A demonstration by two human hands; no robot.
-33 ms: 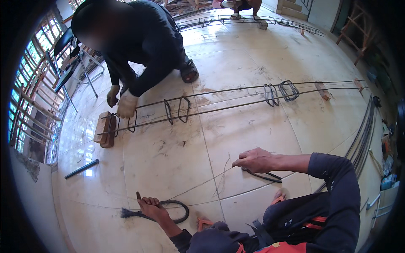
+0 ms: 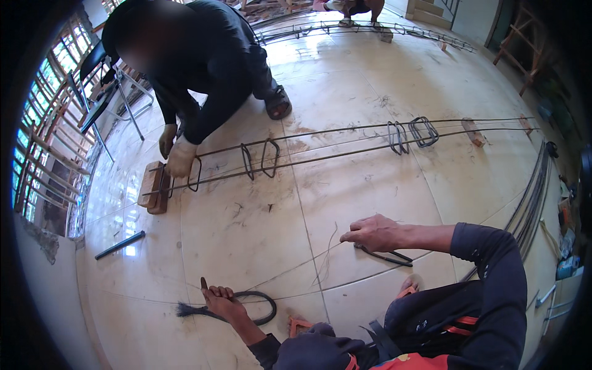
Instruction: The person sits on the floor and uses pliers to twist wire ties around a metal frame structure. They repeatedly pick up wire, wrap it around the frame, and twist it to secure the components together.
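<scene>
My left hand (image 2: 223, 302) is low over the floor with its fingers curled and one digit sticking up. Whatever it grips is too small to make out. Beside and partly behind it lies a looped bundle of dark tie wire (image 2: 269, 316) with a frayed end. Farther right, my right hand (image 2: 374, 233) is closed, fingertips pinched on thin wire (image 2: 325, 254) that trails off to the left. Just under that hand shows a black two-armed metal piece (image 2: 391, 259); I cannot tell whether the palm holds it or it rests on the tiles.
Two long steel bars (image 2: 333, 159) with several bent stirrups (image 2: 270, 159) span the floor ahead, propped on a block (image 2: 152, 188). A co-worker's gloved hand (image 2: 182, 158) works at their left end. A dark tube (image 2: 120, 245) lies left; more bars (image 2: 530, 209) lie right.
The co-worker's gloved hand has shifted slightly left and down along the bars. Both my hands stay almost where they were.
</scene>
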